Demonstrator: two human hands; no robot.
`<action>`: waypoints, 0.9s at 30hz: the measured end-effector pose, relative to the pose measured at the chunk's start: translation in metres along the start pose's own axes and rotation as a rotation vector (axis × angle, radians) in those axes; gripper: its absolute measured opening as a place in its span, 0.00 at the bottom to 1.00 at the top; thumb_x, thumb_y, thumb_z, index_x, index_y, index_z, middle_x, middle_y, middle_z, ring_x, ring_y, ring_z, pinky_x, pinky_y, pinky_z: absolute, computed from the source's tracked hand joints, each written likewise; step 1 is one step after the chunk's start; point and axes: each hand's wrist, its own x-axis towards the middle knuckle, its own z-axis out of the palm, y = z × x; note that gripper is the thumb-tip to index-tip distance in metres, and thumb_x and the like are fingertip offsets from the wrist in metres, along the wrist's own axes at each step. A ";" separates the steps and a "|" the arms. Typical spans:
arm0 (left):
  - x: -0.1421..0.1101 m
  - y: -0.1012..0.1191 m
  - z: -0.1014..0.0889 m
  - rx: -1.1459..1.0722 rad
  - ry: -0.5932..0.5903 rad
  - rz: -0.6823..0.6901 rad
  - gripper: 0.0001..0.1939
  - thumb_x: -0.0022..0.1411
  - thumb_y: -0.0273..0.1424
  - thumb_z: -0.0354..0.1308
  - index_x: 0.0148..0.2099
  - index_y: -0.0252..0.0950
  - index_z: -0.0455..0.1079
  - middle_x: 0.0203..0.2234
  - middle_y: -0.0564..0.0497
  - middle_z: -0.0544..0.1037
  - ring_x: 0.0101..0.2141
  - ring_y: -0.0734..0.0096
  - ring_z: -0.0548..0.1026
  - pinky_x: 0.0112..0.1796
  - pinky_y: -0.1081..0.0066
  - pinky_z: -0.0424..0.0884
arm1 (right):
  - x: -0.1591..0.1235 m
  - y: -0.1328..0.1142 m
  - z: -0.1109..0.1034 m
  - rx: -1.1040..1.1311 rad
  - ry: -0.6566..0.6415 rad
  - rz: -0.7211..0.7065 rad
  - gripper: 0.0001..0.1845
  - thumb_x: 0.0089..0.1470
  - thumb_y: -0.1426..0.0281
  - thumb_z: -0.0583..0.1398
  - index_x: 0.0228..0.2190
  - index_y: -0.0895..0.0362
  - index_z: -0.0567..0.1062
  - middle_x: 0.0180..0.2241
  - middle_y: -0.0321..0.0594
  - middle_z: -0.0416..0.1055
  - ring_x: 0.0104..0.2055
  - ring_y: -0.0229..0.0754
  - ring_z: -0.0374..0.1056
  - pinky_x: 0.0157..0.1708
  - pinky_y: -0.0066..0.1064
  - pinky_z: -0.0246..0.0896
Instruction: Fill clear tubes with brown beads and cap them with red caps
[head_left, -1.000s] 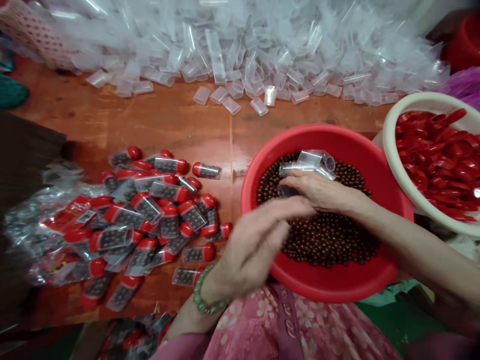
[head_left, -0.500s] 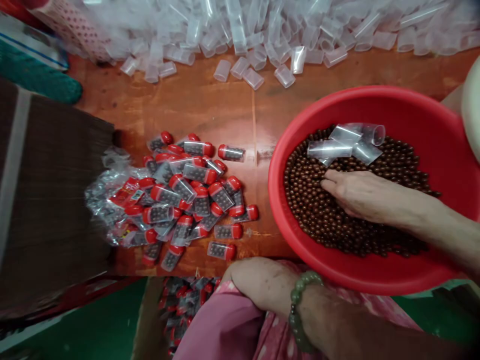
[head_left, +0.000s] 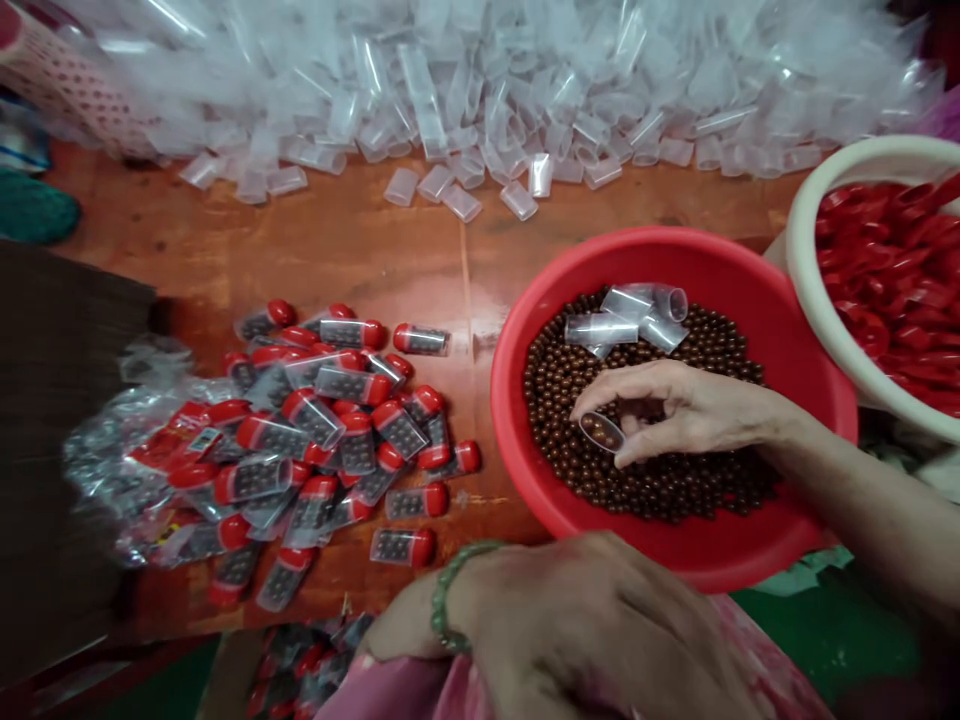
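My right hand [head_left: 675, 410] is over the red basin [head_left: 517, 330], thumb and fingers pinching a clear plastic tube [head_left: 602, 432]. Its oval mouth faces me, and brown balls show inside. Beneath the hand lie many small, shiny brown balls [head_left: 555, 390]. Several empty clear tubes [head_left: 600, 328] rest on them, just beyond my fingers. My left hand [head_left: 600, 630], with a green bead bracelet at the wrist, is close to the camera at the basin's near edge. Its fingers are dark and mostly hidden, so I cannot see whether it holds anything.
Left on the wooden table [head_left: 300, 250] is a pile of filled tubes with red caps [head_left: 356, 440], beside crumpled clear plastic bags [head_left: 112, 440]. A heap of empty tubes [head_left: 465, 110] spans the back. A cream tub [head_left: 802, 240] of red caps [head_left: 885, 280] stands at right.
My right hand has risen from the brown balls, and a tube with balls inside now shows in its fingers. My left hand has come up into view. The view has shifted right, showing the cap tub.
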 end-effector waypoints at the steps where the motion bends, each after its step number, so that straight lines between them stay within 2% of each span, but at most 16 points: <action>1: -0.002 0.008 -0.008 -0.046 -0.083 0.114 0.10 0.62 0.44 0.63 0.43 0.50 0.82 0.30 0.50 0.85 0.33 0.61 0.84 0.35 0.67 0.81 | -0.001 -0.001 -0.001 -0.021 0.014 -0.024 0.24 0.56 0.59 0.66 0.51 0.57 0.76 0.37 0.37 0.74 0.31 0.34 0.66 0.31 0.26 0.64; 2: -0.005 0.014 -0.015 -0.059 -0.114 0.179 0.12 0.64 0.38 0.62 0.49 0.48 0.81 0.33 0.49 0.85 0.35 0.61 0.84 0.38 0.65 0.81 | -0.002 -0.001 -0.002 -0.044 0.028 -0.042 0.23 0.57 0.60 0.66 0.51 0.57 0.76 0.38 0.38 0.74 0.32 0.34 0.67 0.32 0.27 0.64; 3: -0.009 0.018 -0.022 -0.045 -0.077 0.200 0.14 0.65 0.33 0.62 0.52 0.45 0.79 0.35 0.47 0.85 0.36 0.61 0.83 0.40 0.64 0.80 | -0.002 -0.002 -0.004 -0.062 0.044 -0.051 0.23 0.57 0.60 0.66 0.51 0.57 0.76 0.39 0.38 0.75 0.33 0.35 0.68 0.34 0.27 0.65; 5: -0.016 0.019 -0.029 0.013 0.135 0.154 0.14 0.65 0.31 0.62 0.53 0.43 0.79 0.35 0.47 0.85 0.37 0.63 0.82 0.42 0.64 0.79 | -0.004 -0.004 -0.007 -0.085 0.085 -0.048 0.24 0.57 0.59 0.66 0.52 0.56 0.75 0.42 0.40 0.75 0.36 0.37 0.70 0.37 0.29 0.67; 8: -0.018 0.009 -0.031 0.031 0.458 0.089 0.13 0.65 0.30 0.62 0.52 0.43 0.78 0.40 0.49 0.84 0.40 0.68 0.81 0.45 0.70 0.77 | -0.008 -0.008 -0.011 -0.110 0.136 -0.061 0.24 0.57 0.58 0.66 0.52 0.54 0.76 0.44 0.40 0.76 0.40 0.39 0.71 0.41 0.32 0.68; 11: -0.007 -0.004 -0.030 0.030 0.603 0.015 0.18 0.65 0.29 0.63 0.57 0.45 0.74 0.54 0.50 0.79 0.54 0.70 0.77 0.55 0.71 0.73 | -0.011 -0.009 -0.013 -0.077 0.175 -0.082 0.24 0.55 0.59 0.68 0.52 0.53 0.76 0.46 0.41 0.76 0.44 0.42 0.72 0.45 0.35 0.69; 13: 0.005 -0.010 -0.033 0.039 0.588 -0.017 0.24 0.64 0.29 0.63 0.61 0.46 0.69 0.62 0.48 0.72 0.62 0.66 0.71 0.60 0.66 0.69 | -0.012 -0.010 -0.014 -0.041 0.189 -0.079 0.24 0.54 0.59 0.68 0.51 0.54 0.77 0.46 0.41 0.76 0.45 0.42 0.72 0.45 0.35 0.69; 14: 0.011 -0.011 -0.034 0.043 0.545 -0.027 0.26 0.64 0.30 0.64 0.63 0.46 0.66 0.64 0.47 0.69 0.64 0.64 0.68 0.62 0.63 0.68 | -0.012 -0.010 -0.014 -0.022 0.191 -0.074 0.24 0.54 0.60 0.68 0.51 0.54 0.77 0.45 0.41 0.77 0.44 0.42 0.72 0.45 0.35 0.69; 17: 0.028 -0.014 -0.038 0.012 0.332 -0.046 0.31 0.64 0.31 0.63 0.67 0.45 0.62 0.66 0.44 0.66 0.64 0.57 0.68 0.62 0.57 0.68 | -0.014 -0.009 -0.013 0.039 0.207 -0.074 0.24 0.54 0.60 0.69 0.51 0.55 0.78 0.45 0.41 0.77 0.44 0.41 0.73 0.46 0.36 0.70; 19: 0.037 -0.015 -0.038 -0.004 0.236 -0.040 0.31 0.64 0.32 0.63 0.67 0.42 0.62 0.65 0.42 0.68 0.63 0.55 0.70 0.62 0.55 0.68 | -0.015 -0.010 -0.013 0.072 0.218 -0.085 0.24 0.53 0.61 0.69 0.51 0.55 0.78 0.46 0.41 0.78 0.45 0.42 0.73 0.47 0.37 0.70; 23: 0.046 -0.018 -0.034 0.055 0.257 -0.042 0.30 0.62 0.33 0.65 0.65 0.37 0.66 0.60 0.42 0.74 0.58 0.57 0.74 0.60 0.58 0.69 | -0.015 -0.010 -0.014 0.122 0.195 -0.088 0.22 0.54 0.62 0.68 0.50 0.55 0.80 0.45 0.40 0.80 0.44 0.41 0.75 0.48 0.37 0.71; 27: 0.048 -0.019 -0.031 0.041 0.295 -0.106 0.28 0.62 0.35 0.65 0.63 0.35 0.69 0.53 0.43 0.79 0.48 0.64 0.78 0.47 0.68 0.74 | -0.015 -0.010 -0.018 0.148 0.239 -0.094 0.19 0.50 0.60 0.70 0.43 0.54 0.84 0.40 0.39 0.82 0.43 0.43 0.77 0.49 0.36 0.72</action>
